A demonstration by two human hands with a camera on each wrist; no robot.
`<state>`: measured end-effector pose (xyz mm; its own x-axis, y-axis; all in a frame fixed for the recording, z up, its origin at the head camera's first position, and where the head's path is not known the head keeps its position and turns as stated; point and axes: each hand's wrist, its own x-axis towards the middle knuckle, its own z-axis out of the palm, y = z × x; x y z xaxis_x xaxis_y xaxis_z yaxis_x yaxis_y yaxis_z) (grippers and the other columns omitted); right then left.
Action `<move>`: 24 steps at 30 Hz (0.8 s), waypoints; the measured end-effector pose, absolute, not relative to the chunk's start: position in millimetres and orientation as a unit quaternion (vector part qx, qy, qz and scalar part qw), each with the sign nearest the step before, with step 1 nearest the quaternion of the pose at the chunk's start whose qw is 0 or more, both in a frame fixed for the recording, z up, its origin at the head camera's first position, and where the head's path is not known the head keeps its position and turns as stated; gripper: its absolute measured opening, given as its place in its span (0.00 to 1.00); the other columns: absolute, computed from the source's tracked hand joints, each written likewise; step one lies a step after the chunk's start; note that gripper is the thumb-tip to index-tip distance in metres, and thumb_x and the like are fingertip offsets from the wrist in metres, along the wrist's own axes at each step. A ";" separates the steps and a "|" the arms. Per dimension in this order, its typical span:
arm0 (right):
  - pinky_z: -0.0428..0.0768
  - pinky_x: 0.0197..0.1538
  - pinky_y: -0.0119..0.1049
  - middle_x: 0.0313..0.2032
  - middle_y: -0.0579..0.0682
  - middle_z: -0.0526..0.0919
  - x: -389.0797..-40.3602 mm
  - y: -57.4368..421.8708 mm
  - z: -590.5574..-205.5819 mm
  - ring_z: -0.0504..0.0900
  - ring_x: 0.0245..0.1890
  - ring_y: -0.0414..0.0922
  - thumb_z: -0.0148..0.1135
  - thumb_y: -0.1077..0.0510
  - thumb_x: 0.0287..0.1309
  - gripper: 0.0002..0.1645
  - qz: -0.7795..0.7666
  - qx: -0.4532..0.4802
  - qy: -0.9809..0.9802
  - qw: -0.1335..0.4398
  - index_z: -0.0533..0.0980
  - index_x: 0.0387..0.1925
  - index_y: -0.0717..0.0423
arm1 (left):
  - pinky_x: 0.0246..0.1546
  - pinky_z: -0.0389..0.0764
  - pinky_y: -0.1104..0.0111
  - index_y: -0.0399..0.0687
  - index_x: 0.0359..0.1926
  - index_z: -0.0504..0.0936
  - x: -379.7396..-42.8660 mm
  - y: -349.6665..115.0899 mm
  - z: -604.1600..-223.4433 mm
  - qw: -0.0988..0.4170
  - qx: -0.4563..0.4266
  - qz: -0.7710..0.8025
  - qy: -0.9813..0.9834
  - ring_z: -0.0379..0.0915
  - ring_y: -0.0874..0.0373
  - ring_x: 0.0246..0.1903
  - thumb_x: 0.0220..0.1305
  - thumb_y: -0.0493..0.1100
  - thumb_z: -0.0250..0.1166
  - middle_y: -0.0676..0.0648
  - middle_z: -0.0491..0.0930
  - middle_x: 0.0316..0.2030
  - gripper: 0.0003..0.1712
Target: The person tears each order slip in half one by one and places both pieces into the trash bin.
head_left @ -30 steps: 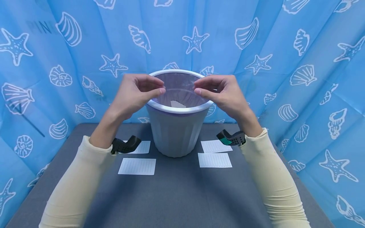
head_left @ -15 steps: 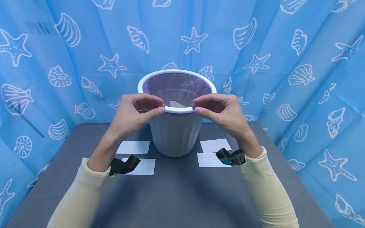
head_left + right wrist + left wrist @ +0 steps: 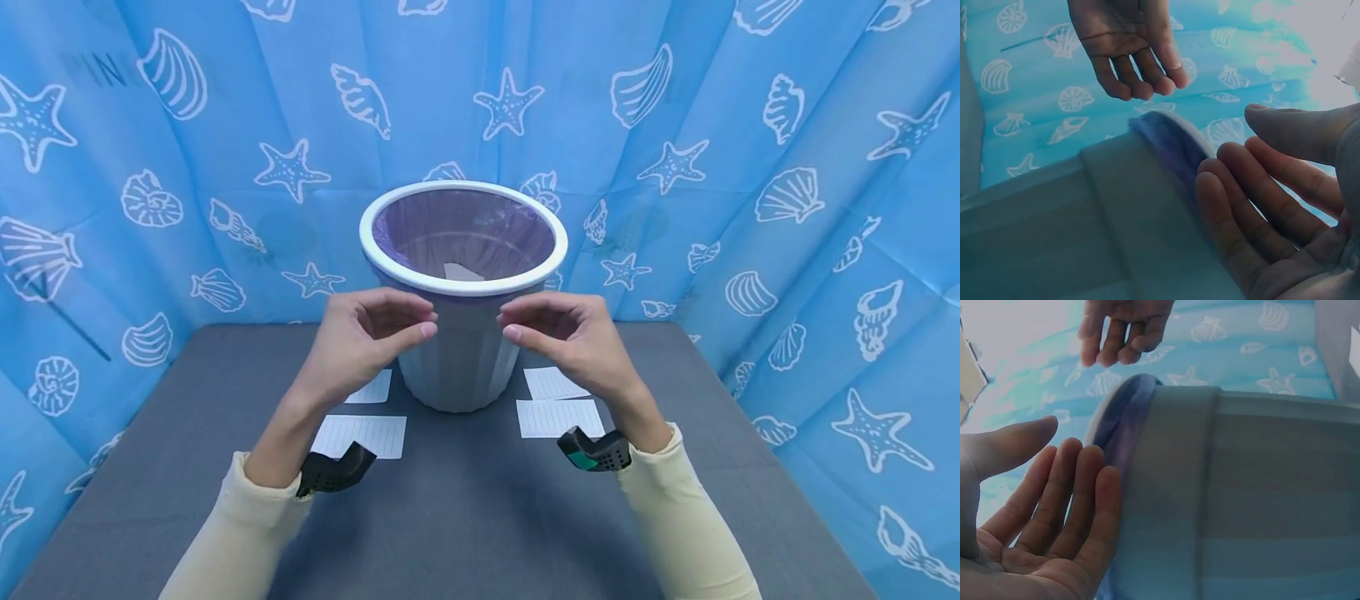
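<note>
A light grey trash bin (image 3: 459, 367) stands upright at the far side of the table. Its white rim (image 3: 465, 287) holds down a purple plastic liner (image 3: 450, 225), and a white piece of paper (image 3: 462, 272) lies inside. My left hand (image 3: 360, 342) and right hand (image 3: 566, 337) hover in front of the bin, just below the rim, one at each side. Both have thumb and fingers bent gently towards each other with a gap between the hands. Nothing is in either palm, as the left wrist view and right wrist view show, where fingertips (image 3: 1213, 194) overlap the bin's upper edge.
Two lined white cards lie left of the bin, the nearer card (image 3: 367, 429) in full and the farther card (image 3: 372, 389) partly behind my hand. Two more cards (image 3: 558, 417) lie on the right. A blue shell-patterned curtain (image 3: 420, 100) surrounds the dark grey table (image 3: 465, 508).
Both hands have come down and nearer, from over the bin's opening, past its front rim, to below it. The bin and cards stay in place.
</note>
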<state>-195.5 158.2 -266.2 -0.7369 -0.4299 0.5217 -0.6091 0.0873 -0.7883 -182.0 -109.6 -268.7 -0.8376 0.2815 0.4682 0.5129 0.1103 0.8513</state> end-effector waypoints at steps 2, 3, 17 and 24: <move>0.80 0.43 0.42 0.40 0.55 0.83 -195.1 157.5 -272.9 0.83 0.39 0.51 0.67 0.65 0.53 0.14 0.579 0.348 -0.734 0.069 0.80 0.44 0.61 | 0.44 0.78 0.64 0.37 0.46 0.81 -182.8 -110.5 -274.6 0.089 -0.269 -0.611 -0.739 0.80 0.54 0.40 0.56 0.41 0.69 0.46 0.83 0.39 0.18; 0.80 0.43 0.42 0.40 0.55 0.83 -195.0 156.9 -276.0 0.83 0.39 0.51 0.66 0.65 0.53 0.14 0.582 0.346 -0.734 0.065 0.80 0.44 0.61 | 0.44 0.78 0.64 0.37 0.46 0.81 -183.5 -111.1 -277.6 0.087 -0.268 -0.612 -0.739 0.80 0.54 0.41 0.56 0.41 0.69 0.46 0.83 0.39 0.18; 0.80 0.43 0.42 0.39 0.56 0.83 -204.4 144.7 -325.3 0.82 0.40 0.53 0.66 0.64 0.54 0.13 0.625 0.317 -0.713 0.018 0.80 0.43 0.62 | 0.43 0.79 0.67 0.35 0.45 0.80 -193.6 -130.7 -328.3 0.061 -0.229 -0.618 -0.750 0.80 0.52 0.40 0.56 0.38 0.68 0.42 0.82 0.40 0.16; 0.80 0.40 0.41 0.39 0.56 0.84 -209.3 135.1 -347.4 0.82 0.40 0.52 0.66 0.62 0.54 0.13 0.636 0.296 -0.712 -0.006 0.80 0.43 0.63 | 0.44 0.78 0.68 0.36 0.47 0.80 -198.8 -148.7 -357.2 0.040 -0.199 -0.616 -0.761 0.80 0.52 0.42 0.56 0.41 0.69 0.39 0.81 0.43 0.18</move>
<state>-209.3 135.1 -347.4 -0.8249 -0.4285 0.3687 -0.4144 0.0149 -0.9100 -198.8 -148.7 -357.2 -0.9175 0.2539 0.3062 0.3525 0.1622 0.9216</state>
